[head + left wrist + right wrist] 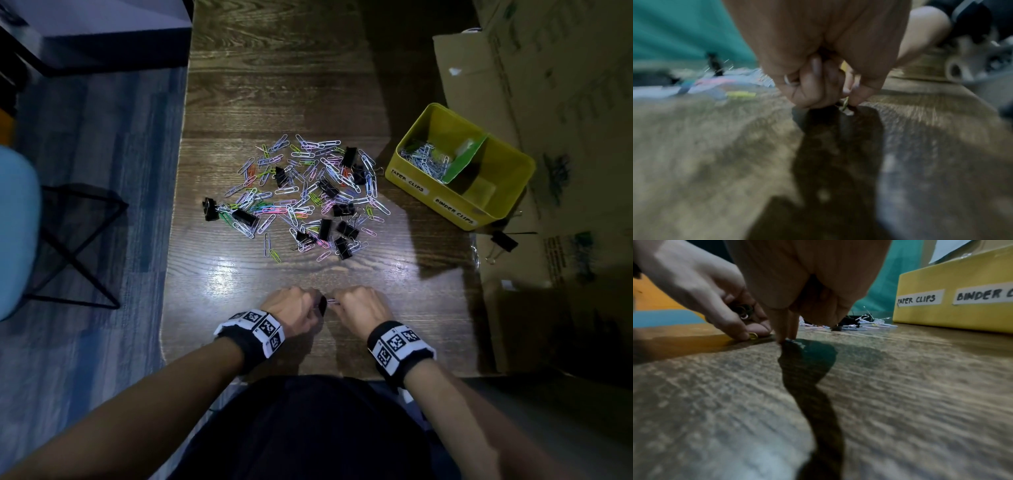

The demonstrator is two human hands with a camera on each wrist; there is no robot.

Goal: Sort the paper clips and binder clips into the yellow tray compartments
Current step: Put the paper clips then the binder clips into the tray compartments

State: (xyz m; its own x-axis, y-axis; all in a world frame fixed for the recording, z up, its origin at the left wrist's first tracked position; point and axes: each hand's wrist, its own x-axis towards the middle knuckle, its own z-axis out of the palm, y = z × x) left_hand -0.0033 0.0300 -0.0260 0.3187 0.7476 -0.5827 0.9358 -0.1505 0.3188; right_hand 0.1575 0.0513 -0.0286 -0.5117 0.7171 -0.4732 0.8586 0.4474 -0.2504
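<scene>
both hands sit together at the near table edge [428, 308]: left hand [291, 310] clamped on a binder clip [322, 305], right hand [359, 308] pinching a paper clip [331, 300].

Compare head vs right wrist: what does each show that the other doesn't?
Head only: the tray's inside, with paper clips in the left compartment behind a green divider, and a stray binder clip on the cardboard.
Right wrist only: the left hand holding a black binder clip with a yellow clip at its fingertips.
Both: the yellow tray with its labels, the clip pile, and both hands at the table's near edge.
</scene>
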